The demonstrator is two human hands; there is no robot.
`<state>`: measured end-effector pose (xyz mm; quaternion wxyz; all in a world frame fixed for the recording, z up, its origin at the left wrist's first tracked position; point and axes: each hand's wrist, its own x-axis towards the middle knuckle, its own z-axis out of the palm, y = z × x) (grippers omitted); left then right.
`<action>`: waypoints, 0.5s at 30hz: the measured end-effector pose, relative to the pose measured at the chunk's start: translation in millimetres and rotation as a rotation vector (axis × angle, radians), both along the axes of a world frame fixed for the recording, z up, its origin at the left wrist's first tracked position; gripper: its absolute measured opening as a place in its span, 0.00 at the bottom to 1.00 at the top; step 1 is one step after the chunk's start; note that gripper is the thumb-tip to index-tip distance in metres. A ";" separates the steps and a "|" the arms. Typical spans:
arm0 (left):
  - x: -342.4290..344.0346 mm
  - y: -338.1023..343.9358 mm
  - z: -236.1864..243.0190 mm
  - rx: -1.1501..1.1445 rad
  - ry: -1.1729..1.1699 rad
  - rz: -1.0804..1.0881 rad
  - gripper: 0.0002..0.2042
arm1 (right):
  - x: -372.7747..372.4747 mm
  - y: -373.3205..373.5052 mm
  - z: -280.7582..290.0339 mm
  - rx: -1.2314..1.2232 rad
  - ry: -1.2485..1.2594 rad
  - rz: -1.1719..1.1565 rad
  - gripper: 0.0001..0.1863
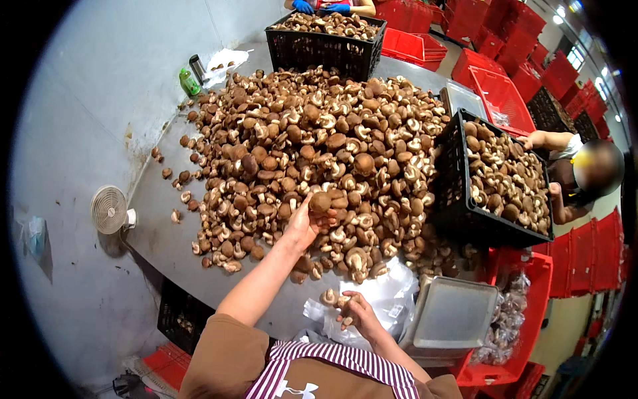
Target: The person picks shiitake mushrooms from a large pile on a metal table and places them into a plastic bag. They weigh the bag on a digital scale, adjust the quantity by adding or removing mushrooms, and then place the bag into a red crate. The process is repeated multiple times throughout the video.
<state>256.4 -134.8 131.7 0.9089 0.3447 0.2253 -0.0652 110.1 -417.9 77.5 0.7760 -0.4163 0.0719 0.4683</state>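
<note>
Near the person, the right hand [355, 312] grips small mushrooms [330, 296] over a plastic bag [385, 299], the left hand [304, 223] pinches one brown mushroom [320, 201], and the big pile [312, 153] is far from sorted.

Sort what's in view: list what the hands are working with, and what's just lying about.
In hand:
left hand gripping a brown mushroom
mushroom pile
right hand holding mushrooms
plastic bags

Lying about:
green bottle
small white fan
grey scale tray
stacked red crates
</note>
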 end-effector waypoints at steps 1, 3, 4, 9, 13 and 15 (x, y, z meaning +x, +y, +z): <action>-10.5 -7.1 1.7 -0.050 0.075 0.076 0.23 | -3.4 1.8 7.3 -0.002 0.003 0.003 0.26; -29.8 -18.5 -0.7 -0.101 0.181 0.091 0.21 | -8.7 -0.2 17.8 0.015 -0.005 0.004 0.24; -39.1 -23.3 -2.3 -0.114 0.188 0.093 0.20 | -13.3 -1.1 20.7 0.039 0.007 -0.001 0.22; -89.5 -50.2 11.8 -0.120 0.123 -0.024 0.24 | -30.4 -13.1 26.7 0.064 -0.029 0.028 0.23; -147.4 -81.0 1.8 0.276 -0.012 -0.141 0.22 | -36.5 -26.6 33.9 0.129 -0.104 -0.073 0.26; -174.9 -91.7 -15.4 0.470 0.035 -0.278 0.18 | -35.5 -31.6 41.4 0.196 -0.058 -0.135 0.27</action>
